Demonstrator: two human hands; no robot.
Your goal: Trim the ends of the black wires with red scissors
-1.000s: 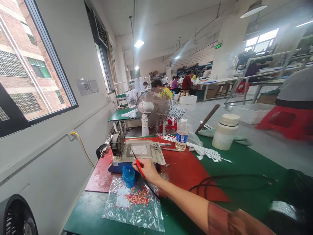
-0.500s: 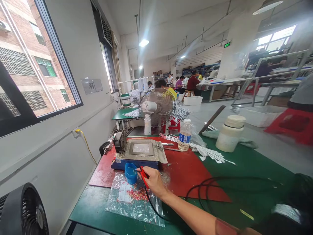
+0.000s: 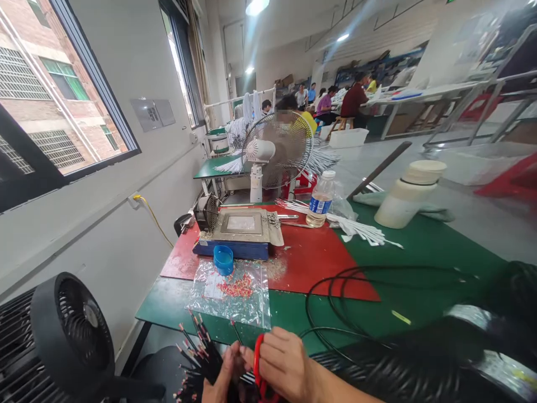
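At the lower middle, my left hand [image 3: 221,376] is closed with its thumb and fingertips together around a thin black cable [image 3: 236,331] that points upward. Close on its right, my right hand [image 3: 286,361] grips a red-handled tool [image 3: 257,358], its curved handle showing beside the fingers; the working end is hidden. The fingertips of both hands meet near the cable. Just left of them stands a dense bundle of black cables [image 3: 201,352] with reddish and coppery ends. A small blue cup [image 3: 224,260] sits beyond, on a clear plastic bag [image 3: 255,319] strewn with red and yellow scraps [image 3: 237,286].
A solder pot [image 3: 235,249] with a small fan [image 3: 206,212] stands on a red mat [image 3: 302,252]. Behind are a bottle [image 3: 319,198], a white jar [image 3: 409,196] and white wires [image 3: 361,229]. Black cable coils [image 3: 335,291] lie right; a black fan [image 3: 71,336] stands left.
My right hand has come back from beside the blue cup to the bundle, still with the red-handled tool. My left hand and the cable bundle have come into view as the camera tilted down.
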